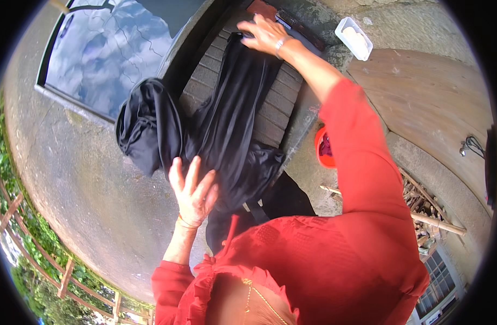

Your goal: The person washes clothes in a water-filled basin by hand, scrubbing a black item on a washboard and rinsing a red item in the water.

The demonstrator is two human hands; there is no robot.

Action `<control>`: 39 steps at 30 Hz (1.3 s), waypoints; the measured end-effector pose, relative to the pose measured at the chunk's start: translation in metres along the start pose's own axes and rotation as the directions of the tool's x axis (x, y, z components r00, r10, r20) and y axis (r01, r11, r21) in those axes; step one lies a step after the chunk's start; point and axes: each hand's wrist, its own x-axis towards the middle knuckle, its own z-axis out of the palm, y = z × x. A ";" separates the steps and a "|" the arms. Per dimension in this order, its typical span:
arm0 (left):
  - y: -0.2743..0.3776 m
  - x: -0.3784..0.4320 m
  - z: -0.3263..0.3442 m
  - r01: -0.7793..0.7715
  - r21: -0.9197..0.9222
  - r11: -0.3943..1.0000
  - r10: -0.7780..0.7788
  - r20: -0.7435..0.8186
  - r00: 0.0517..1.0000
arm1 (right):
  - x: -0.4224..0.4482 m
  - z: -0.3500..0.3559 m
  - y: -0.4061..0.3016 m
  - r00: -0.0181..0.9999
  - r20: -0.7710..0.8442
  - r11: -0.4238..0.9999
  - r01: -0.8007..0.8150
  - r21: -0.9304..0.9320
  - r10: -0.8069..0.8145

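Observation:
A wet-looking black garment [236, 122] lies stretched over a ribbed washing slab [272, 118], and part of it hangs bunched on the basin's near-left rim. At the garment's far end is my right hand [266, 35], its fingers spread and bent over the cloth. Something small and dark shows beneath those fingertips; whether it is cloth or a separate thing is unclear. My left hand [193, 191] is at the near part of the garment, fingers apart, with nothing gripped in it. Contact between the left fingertips and the cloth is hard to judge.
Left of the slab, a water-filled basin [110, 53] reflects the sky. A white plastic tray [355, 38] holds a pale lump at upper right. A red bucket [325, 148] containing maroon cloth stands below my right arm. Firewood [423, 211] is piled at right.

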 end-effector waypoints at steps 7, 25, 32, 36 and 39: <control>0.015 -0.072 0.013 0.119 0.142 0.983 -0.118 -0.014 0.993 | -0.105 0.003 -0.013 0.952 -0.126 0.941 0.245 -0.232 -0.278; 0.038 0.001 -0.060 0.180 -0.863 0.472 -0.382 -0.017 0.924 | -0.094 -0.222 0.001 0.846 -0.521 0.992 -0.129 0.004 0.112; 0.001 0.064 -0.047 0.009 -0.250 0.968 -0.105 -0.374 0.922 | -0.027 -0.111 -0.061 0.943 -0.289 0.986 -0.161 0.035 0.165; 0.010 0.067 -0.019 -0.325 -0.061 0.944 0.327 0.035 0.944 | -0.057 -0.055 -0.122 0.970 -0.242 0.996 0.035 0.084 -0.013; -0.020 0.043 0.001 -0.344 -0.103 0.933 0.357 0.161 0.920 | -0.138 -0.040 -0.211 0.908 -0.349 0.907 0.333 0.259 -0.234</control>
